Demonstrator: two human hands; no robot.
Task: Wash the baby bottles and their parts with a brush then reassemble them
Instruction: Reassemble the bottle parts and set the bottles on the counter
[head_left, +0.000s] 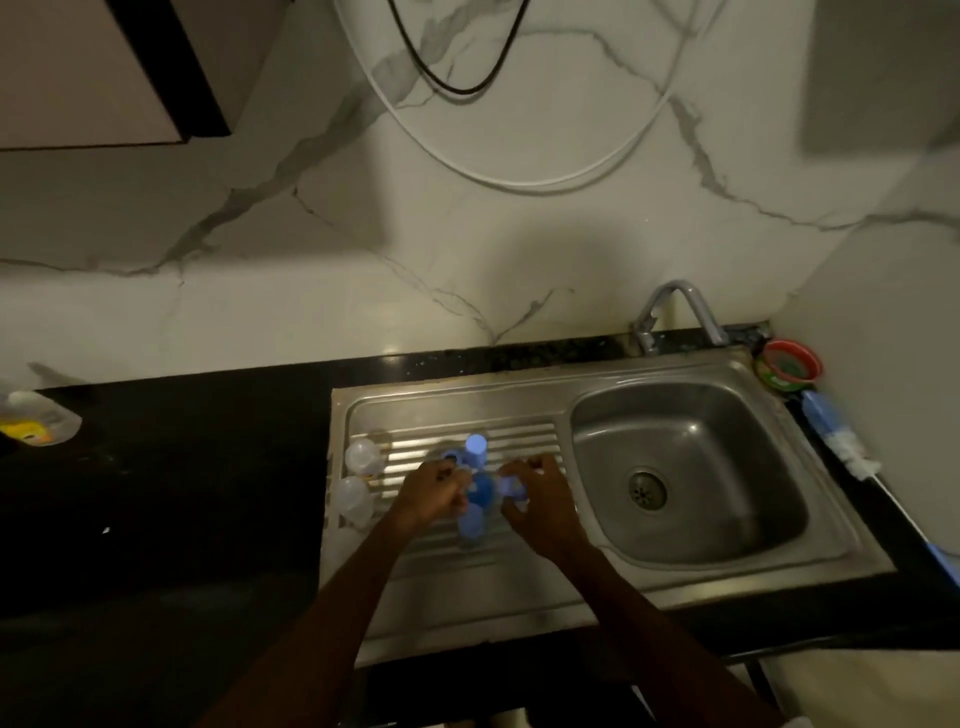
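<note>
Both hands work over the ribbed drainboard (519, 436) of a steel sink. My left hand (434, 493) curls its fingers round a pale blue baby bottle (471, 522) that has a darker blue collar (480, 488) at its top. My right hand (537, 501) pinches a small pale blue part (511, 487) right beside that collar; the dim light hides what the part is. A second blue bottle (476, 448) stands upright just behind the hands. Two clear domed caps (363, 454) (356, 500) sit at the drainboard's left edge.
The sink basin (691, 467) with its drain lies to the right, and a tap (675, 306) rises behind it. A blue-handled bottle brush (839, 439) lies on the right counter near a red tub (788, 364). A clear bottle (39, 423) lies on the black counter at far left.
</note>
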